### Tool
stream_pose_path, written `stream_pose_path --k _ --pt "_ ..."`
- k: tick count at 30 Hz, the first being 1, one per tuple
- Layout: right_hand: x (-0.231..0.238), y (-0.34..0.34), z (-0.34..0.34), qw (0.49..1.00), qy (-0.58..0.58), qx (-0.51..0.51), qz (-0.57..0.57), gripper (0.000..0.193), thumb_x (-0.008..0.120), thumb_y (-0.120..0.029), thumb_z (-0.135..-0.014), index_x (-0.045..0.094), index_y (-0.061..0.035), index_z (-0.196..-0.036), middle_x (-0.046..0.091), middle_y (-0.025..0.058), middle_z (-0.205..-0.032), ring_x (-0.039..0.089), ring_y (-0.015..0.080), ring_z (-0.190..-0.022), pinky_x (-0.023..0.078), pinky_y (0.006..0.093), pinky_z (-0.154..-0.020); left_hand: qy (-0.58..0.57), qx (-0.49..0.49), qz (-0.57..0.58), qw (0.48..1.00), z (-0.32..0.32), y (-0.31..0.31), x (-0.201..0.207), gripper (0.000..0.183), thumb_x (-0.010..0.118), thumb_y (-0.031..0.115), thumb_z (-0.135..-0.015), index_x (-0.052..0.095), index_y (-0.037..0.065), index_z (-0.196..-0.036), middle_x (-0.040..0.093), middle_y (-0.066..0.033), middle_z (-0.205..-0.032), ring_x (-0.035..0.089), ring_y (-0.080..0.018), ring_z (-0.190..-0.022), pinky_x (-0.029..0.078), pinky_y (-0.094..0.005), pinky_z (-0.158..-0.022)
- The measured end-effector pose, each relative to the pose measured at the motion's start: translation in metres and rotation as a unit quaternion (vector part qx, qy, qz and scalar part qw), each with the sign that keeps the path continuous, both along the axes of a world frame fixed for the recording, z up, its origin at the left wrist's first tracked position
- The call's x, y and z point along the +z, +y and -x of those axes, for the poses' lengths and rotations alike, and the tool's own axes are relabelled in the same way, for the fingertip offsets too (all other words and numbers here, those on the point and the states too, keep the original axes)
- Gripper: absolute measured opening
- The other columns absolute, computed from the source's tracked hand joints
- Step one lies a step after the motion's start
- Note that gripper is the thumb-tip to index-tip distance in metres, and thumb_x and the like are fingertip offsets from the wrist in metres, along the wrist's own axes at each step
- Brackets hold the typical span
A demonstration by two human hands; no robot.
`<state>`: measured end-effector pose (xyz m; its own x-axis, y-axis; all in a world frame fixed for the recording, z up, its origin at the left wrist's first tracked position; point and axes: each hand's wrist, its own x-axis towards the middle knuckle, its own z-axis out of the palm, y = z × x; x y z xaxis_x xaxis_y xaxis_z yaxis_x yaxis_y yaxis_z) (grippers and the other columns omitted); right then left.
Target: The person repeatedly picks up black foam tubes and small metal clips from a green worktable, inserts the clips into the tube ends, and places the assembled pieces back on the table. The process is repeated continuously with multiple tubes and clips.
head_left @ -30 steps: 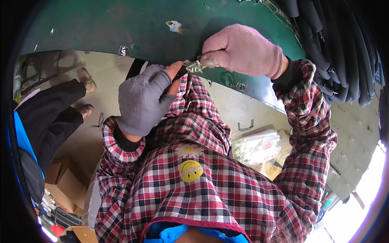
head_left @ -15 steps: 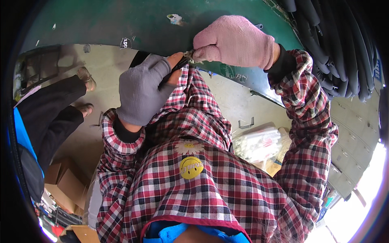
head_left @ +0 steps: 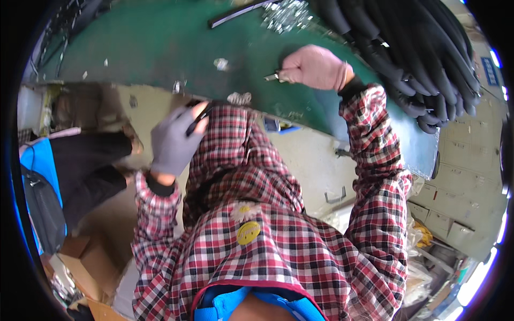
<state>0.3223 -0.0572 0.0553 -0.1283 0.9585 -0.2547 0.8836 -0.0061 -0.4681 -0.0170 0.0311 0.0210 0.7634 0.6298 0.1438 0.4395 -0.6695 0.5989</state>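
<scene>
My left hand (head_left: 175,138), in a grey glove with bare fingertips, is closed around a slim black object (head_left: 199,120) near the front edge of the green bench. What kind of object it is cannot be made out. Over the bench to the right, my right hand (head_left: 317,67) wears a pink glove and pinches a small shiny metal piece (head_left: 272,77), whose end sticks out to the left of the fingers. The two hands are well apart.
Several black foam-like tubes (head_left: 399,45) hang over the right end of the green bench (head_left: 155,48). A heap of small shiny metal pieces (head_left: 287,15) lies at the back beside a dark bar (head_left: 241,14). A person's dark-trousered legs (head_left: 88,166) and a cardboard box (head_left: 88,262) are on the left.
My hands were together at the bench edge and have separated. The right has moved right and away with the metal piece; the left has drawn a little left. The view has shifted, showing more bench.
</scene>
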Motion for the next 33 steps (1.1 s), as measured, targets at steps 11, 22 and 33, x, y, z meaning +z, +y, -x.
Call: stream_pose_path --k 11,22,33 --pt "-0.014 -0.044 0.104 0.884 0.079 -0.151 -0.436 0.055 0.080 -0.028 -0.076 0.061 -0.0032 -0.122 0.064 0.0177 -0.112 0.062 0.0394 -0.103 0.053 0.0468 -0.091 -0.168 -0.010 0.090 0.982 0.168 0.014 0.152 0.043 0.073 0.016 -0.084 0.056 -0.001 -0.120 0.060 -0.0177 -0.115 0.060 -0.0237 -0.086 0.049 -0.0320 -0.076" --pt "0.024 -0.050 0.142 0.935 0.015 -0.094 -0.342 0.062 0.086 -0.019 -0.059 0.060 -0.0109 -0.116 0.065 0.0104 -0.088 0.067 0.0325 -0.085 0.054 0.0446 -0.072 -0.476 -0.051 0.121 0.870 0.066 0.084 0.209 0.066 0.044 0.047 -0.106 0.033 0.004 -0.155 0.046 -0.0173 -0.141 0.057 -0.0223 -0.112 0.044 -0.0395 -0.104" --pt "0.077 0.032 -0.132 0.801 -0.425 -0.365 -0.208 0.057 0.082 -0.025 -0.074 0.061 -0.0122 -0.126 0.070 0.0125 -0.102 0.069 0.0326 -0.092 0.055 0.0429 -0.079 -0.129 -0.021 -0.237 0.963 -0.115 0.159 0.040 0.055 0.069 0.000 -0.079 0.061 0.009 -0.132 0.061 -0.0135 -0.125 0.064 -0.0315 -0.107 0.052 -0.0406 -0.095"
